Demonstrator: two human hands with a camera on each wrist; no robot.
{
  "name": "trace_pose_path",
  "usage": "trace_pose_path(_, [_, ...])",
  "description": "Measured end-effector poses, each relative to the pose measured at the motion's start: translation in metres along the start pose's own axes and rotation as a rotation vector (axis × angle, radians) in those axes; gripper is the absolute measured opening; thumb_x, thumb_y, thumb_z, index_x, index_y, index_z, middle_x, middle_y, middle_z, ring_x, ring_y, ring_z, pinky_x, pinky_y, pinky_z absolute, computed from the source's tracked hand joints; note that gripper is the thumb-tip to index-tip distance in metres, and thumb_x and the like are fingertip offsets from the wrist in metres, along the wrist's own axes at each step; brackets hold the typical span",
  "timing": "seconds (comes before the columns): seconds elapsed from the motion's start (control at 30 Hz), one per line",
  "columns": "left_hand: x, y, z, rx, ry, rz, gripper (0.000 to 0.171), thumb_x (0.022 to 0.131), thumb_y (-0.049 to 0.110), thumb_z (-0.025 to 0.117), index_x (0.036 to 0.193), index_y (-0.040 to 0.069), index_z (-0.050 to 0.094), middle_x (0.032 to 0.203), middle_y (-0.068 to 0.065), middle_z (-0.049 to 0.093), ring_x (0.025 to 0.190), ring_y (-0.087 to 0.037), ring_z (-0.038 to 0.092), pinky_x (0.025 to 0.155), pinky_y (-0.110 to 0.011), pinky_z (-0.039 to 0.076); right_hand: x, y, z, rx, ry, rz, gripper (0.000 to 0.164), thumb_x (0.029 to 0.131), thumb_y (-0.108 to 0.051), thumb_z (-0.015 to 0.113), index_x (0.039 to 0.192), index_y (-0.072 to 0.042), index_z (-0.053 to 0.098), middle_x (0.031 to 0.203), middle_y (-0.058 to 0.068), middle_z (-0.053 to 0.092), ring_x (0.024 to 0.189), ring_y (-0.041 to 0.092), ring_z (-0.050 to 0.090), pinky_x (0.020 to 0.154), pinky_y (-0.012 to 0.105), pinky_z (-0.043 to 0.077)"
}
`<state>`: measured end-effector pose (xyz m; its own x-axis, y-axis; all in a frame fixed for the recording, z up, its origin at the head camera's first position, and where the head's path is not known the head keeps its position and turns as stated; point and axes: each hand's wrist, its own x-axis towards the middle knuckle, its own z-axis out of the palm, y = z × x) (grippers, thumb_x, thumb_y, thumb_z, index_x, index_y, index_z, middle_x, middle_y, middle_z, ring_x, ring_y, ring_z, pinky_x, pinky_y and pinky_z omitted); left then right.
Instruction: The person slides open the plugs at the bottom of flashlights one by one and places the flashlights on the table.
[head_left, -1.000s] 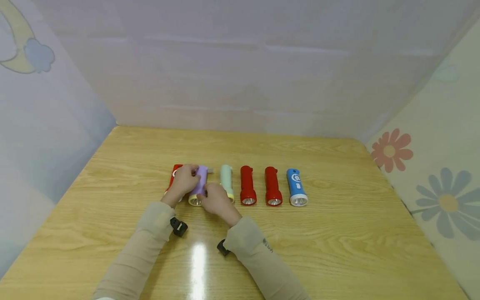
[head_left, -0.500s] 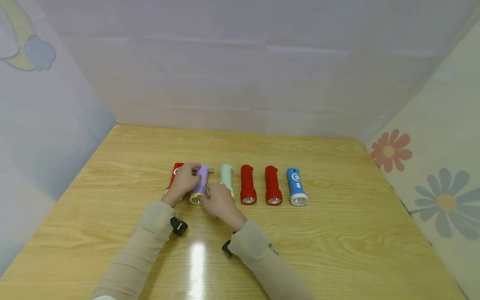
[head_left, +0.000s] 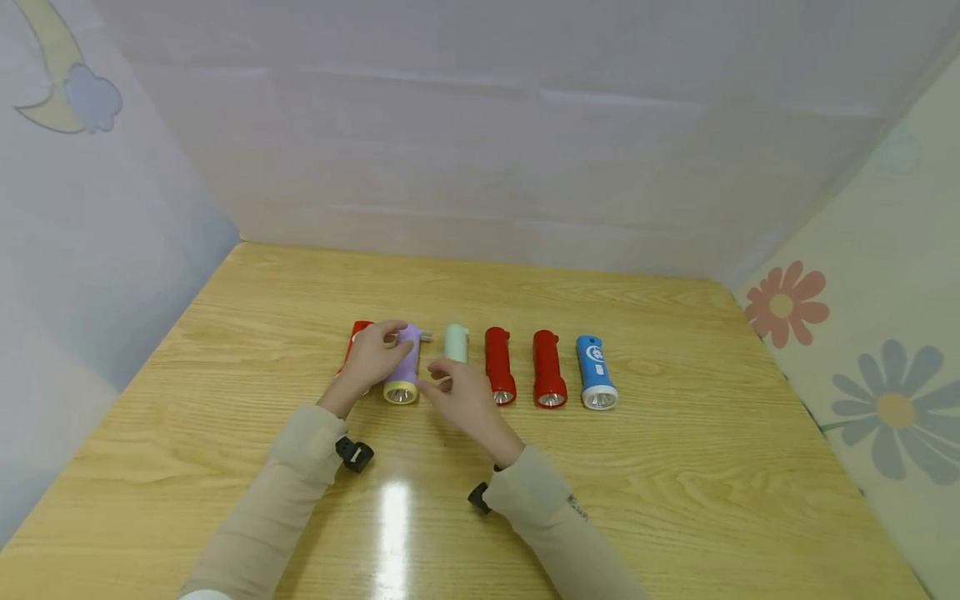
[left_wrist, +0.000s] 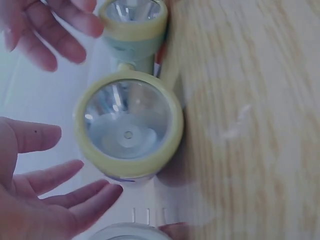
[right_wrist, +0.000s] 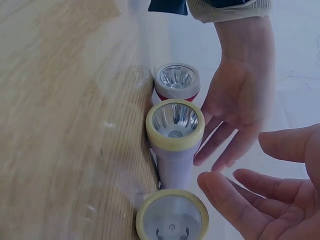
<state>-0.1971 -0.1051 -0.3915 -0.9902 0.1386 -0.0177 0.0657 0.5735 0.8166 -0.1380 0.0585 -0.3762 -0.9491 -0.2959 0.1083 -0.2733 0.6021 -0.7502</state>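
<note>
A purple flashlight (head_left: 407, 360) with a yellow rim lies on the table, lens toward me, metal prongs sticking out at its far right side. My left hand (head_left: 372, 357) hovers over its left side with fingers spread; in the left wrist view they curve beside its lens (left_wrist: 131, 122), gripping nothing. That hand partly covers a red flashlight (head_left: 358, 332) with a white lens rim (right_wrist: 177, 80). My right hand (head_left: 468, 398) is relaxed, thumb and fingers apart, in front of a pale green flashlight (head_left: 455, 342), hiding its lens end in the head view.
Two red flashlights (head_left: 498, 362) (head_left: 549, 367) and a blue one (head_left: 596, 367) with a white rim continue the row to the right. The wooden table (head_left: 675, 483) is bounded by a pale back wall (head_left: 480, 150) and patterned side walls.
My right hand has drawn away to the right from the purple flashlight's lens end. My left fingers have loosened slightly off it. The head view has shifted a little.
</note>
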Motion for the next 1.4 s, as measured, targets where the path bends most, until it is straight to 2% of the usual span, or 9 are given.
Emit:
trace_pose_path(0.17, [-0.006, 0.002, -0.001, -0.05, 0.018, 0.064, 0.03, 0.088, 0.011, 0.058, 0.115, -0.003, 0.057, 0.114, -0.02, 0.058, 0.104, -0.033, 0.056, 0.084, -0.043, 0.047, -0.005, 0.004, -0.007, 0.006, 0.061, -0.032, 0.024, 0.084, -0.015, 0.064, 0.101, 0.003, 0.065, 0.078, 0.006, 0.063, 0.065, 0.016, 0.059, 0.058, 0.022, 0.047])
trace_pose_path(0.4, [-0.01, 0.004, -0.003, -0.098, 0.051, 0.126, 0.019, 0.088, 0.01, 0.058, 0.1, -0.004, 0.062, 0.097, -0.016, 0.063, 0.088, -0.027, 0.059, 0.076, -0.037, 0.048, -0.009, 0.01, -0.016, -0.013, 0.086, -0.014, 0.018, 0.084, -0.015, 0.065, 0.092, 0.0, 0.066, 0.063, 0.0, 0.054, 0.055, 0.01, 0.046, 0.051, 0.021, 0.039])
trace_pose_path(0.57, [-0.013, 0.005, -0.003, -0.124, 0.059, 0.132, 0.012, 0.087, 0.008, 0.058, 0.094, -0.001, 0.062, 0.083, -0.011, 0.062, 0.074, -0.019, 0.055, 0.065, -0.029, 0.045, -0.011, 0.018, -0.02, 0.013, 0.089, 0.001, 0.011, 0.084, -0.013, 0.064, 0.086, -0.002, 0.065, 0.055, -0.003, 0.046, 0.049, 0.009, 0.04, 0.047, 0.021, 0.034])
trace_pose_path(0.77, [-0.015, 0.007, -0.001, -0.178, 0.065, 0.115, 0.01, 0.086, 0.006, 0.059, 0.091, -0.002, 0.062, 0.066, -0.004, 0.052, 0.061, -0.013, 0.046, 0.053, -0.022, 0.038, -0.014, 0.022, -0.024, 0.057, 0.09, 0.019, 0.008, 0.084, -0.009, 0.063, 0.084, -0.001, 0.062, 0.056, -0.002, 0.044, 0.052, 0.011, 0.039, 0.048, 0.021, 0.033])
trace_pose_path(1.03, [-0.014, 0.008, 0.001, -0.221, 0.059, 0.128, 0.011, 0.085, 0.005, 0.061, 0.091, -0.003, 0.062, 0.066, -0.003, 0.053, 0.058, -0.009, 0.045, 0.05, -0.02, 0.036, -0.013, 0.023, -0.027, 0.082, 0.065, 0.069, 0.01, 0.084, -0.011, 0.064, 0.086, -0.001, 0.062, 0.06, -0.001, 0.049, 0.052, 0.011, 0.042, 0.048, 0.021, 0.034])
trace_pose_path(1.4, [-0.01, 0.016, 0.002, -0.195, 0.001, 0.104, 0.018, 0.088, 0.01, 0.057, 0.101, -0.002, 0.063, 0.075, -0.014, 0.058, 0.062, -0.014, 0.048, 0.055, -0.024, 0.04, -0.009, 0.028, -0.026, 0.027, 0.009, 0.128, 0.019, 0.085, -0.017, 0.062, 0.092, 0.001, 0.064, 0.056, -0.001, 0.048, 0.047, 0.01, 0.039, 0.044, 0.021, 0.032])
